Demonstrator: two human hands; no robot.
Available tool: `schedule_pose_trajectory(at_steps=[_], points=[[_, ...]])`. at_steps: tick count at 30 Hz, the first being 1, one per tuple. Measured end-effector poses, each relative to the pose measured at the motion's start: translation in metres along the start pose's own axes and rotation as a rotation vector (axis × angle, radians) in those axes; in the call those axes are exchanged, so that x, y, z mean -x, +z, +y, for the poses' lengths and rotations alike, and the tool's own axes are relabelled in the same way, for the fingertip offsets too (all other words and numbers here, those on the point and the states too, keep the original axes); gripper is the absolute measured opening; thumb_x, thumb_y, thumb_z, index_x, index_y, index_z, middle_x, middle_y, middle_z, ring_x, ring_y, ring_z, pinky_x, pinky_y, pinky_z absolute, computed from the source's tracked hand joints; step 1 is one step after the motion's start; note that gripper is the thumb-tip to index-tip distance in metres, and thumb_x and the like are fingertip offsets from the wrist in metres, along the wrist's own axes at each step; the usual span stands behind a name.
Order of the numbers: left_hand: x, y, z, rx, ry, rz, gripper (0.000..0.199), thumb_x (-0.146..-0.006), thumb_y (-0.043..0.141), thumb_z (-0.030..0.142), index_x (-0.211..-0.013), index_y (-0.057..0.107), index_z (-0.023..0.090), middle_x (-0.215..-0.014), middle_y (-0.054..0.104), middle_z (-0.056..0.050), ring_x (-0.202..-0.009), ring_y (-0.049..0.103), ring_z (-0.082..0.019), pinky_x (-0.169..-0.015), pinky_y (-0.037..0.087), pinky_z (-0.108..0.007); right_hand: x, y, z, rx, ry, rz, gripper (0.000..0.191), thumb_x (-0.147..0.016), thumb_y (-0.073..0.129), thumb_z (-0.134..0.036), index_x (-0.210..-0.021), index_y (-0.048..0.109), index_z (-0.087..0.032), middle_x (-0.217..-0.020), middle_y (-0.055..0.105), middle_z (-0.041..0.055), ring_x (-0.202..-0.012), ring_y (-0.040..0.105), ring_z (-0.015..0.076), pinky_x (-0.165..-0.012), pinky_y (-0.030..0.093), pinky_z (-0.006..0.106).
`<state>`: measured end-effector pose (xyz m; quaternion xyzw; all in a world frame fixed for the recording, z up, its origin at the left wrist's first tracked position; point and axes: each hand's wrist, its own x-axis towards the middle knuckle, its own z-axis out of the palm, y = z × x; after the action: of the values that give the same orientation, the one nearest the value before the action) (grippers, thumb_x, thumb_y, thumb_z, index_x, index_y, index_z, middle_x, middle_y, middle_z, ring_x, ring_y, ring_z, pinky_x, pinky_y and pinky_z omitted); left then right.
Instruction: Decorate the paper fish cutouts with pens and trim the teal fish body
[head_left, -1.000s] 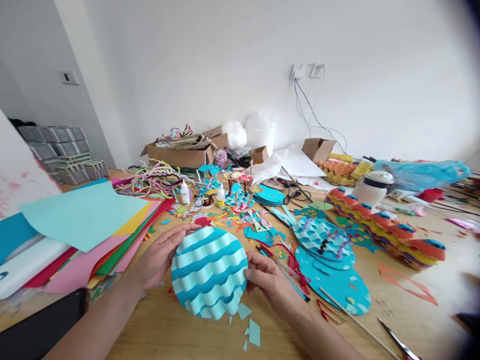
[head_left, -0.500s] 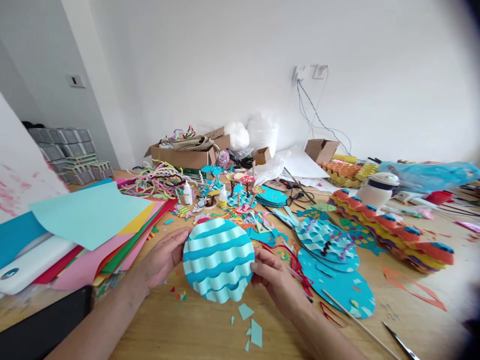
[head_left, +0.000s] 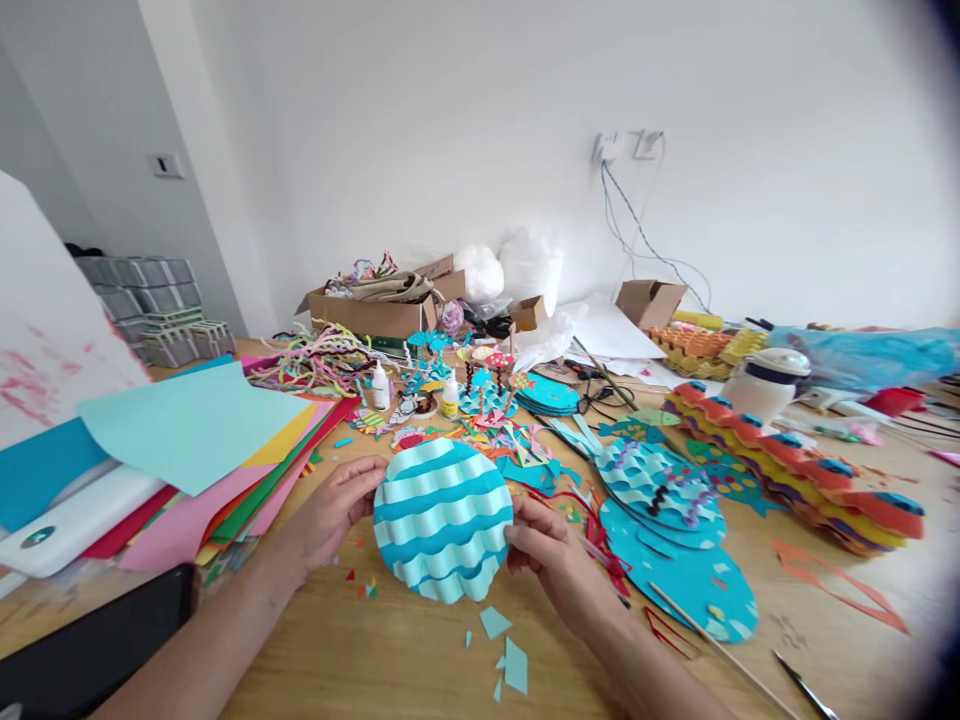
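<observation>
A round blue paper disc [head_left: 444, 520] with wavy pale aqua strips across it is held up above the wooden table, its striped face showing. My left hand [head_left: 341, 510] pinches its left edge. At the right edge, the thumb and fingers of my right hand [head_left: 544, 545] grip the disc. Small aqua paper scraps [head_left: 516, 665] lie on the table below it. To the right rest blue discs [head_left: 690, 570], with a wavy-stripped disc [head_left: 664, 490] bearing twisted pipe cleaners among them.
Coloured paper sheets [head_left: 195, 420] and a black phone [head_left: 97, 640] lie left. Glue bottles [head_left: 450, 398], pipe cleaners [head_left: 322, 362] and a cardboard box [head_left: 371, 312] stand or lie behind. Right are a painted egg-carton strip [head_left: 795, 470], a wooden stick [head_left: 720, 650] and scissors [head_left: 802, 685].
The whole view has shifted slightly, so most things appear a little further right. Both hands still hold the disc in nearly the same pose.
</observation>
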<state>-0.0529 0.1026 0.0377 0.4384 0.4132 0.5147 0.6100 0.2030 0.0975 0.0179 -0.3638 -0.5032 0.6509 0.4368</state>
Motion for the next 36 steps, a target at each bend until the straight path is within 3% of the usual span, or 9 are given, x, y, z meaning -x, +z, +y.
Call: schedule_pose_trajectory(at_steps=[9, 15, 21, 36], points=[[0.0, 0.002, 0.0, 0.051, 0.042, -0.034, 0.014, -0.079, 0.063, 0.031, -0.08, 0.069, 0.018, -0.075, 0.067, -0.002, -0.07, 0.059, -0.016, -0.065, 0.046, -0.024, 0.002, 0.003, -0.003, -0.062, 0.012, 0.023, 0.014, -0.064, 0.066, -0.027, -0.073, 0.064, -0.017, -0.061, 0.054, -0.0024, -0.053, 0.046, 0.008, -0.048, 0.035, 0.02], [0.005, 0.01, 0.004, 0.143, -0.062, -0.15, 0.021, -0.083, 0.057, 0.033, -0.095, 0.068, 0.019, -0.087, 0.07, -0.005, -0.081, 0.064, -0.02, -0.07, 0.05, -0.029, 0.001, 0.003, -0.004, -0.091, -0.014, 0.066, 0.017, -0.065, 0.064, -0.028, -0.078, 0.065, -0.017, -0.064, 0.055, -0.0012, -0.051, 0.045, 0.0081, -0.047, 0.036, 0.019], [0.006, 0.013, 0.003, 0.138, -0.1, -0.191, 0.024, -0.084, 0.056, 0.033, -0.1, 0.067, 0.018, -0.094, 0.07, -0.008, -0.087, 0.064, -0.023, -0.073, 0.05, -0.033, 0.001, 0.003, -0.003, -0.121, -0.028, 0.091, 0.018, -0.065, 0.064, -0.026, -0.081, 0.063, -0.018, -0.068, 0.056, -0.0006, -0.058, 0.05, 0.0099, -0.048, 0.036, 0.019], [0.006, 0.012, 0.0, 0.048, -0.054, -0.152, 0.022, -0.08, 0.062, 0.029, -0.097, 0.068, 0.017, -0.09, 0.071, -0.008, -0.083, 0.064, -0.022, -0.07, 0.049, -0.031, 0.001, 0.005, -0.004, -0.096, 0.009, 0.091, 0.019, -0.063, 0.066, -0.028, -0.079, 0.063, -0.018, -0.065, 0.058, -0.0015, -0.057, 0.051, 0.0094, -0.047, 0.036, 0.018]])
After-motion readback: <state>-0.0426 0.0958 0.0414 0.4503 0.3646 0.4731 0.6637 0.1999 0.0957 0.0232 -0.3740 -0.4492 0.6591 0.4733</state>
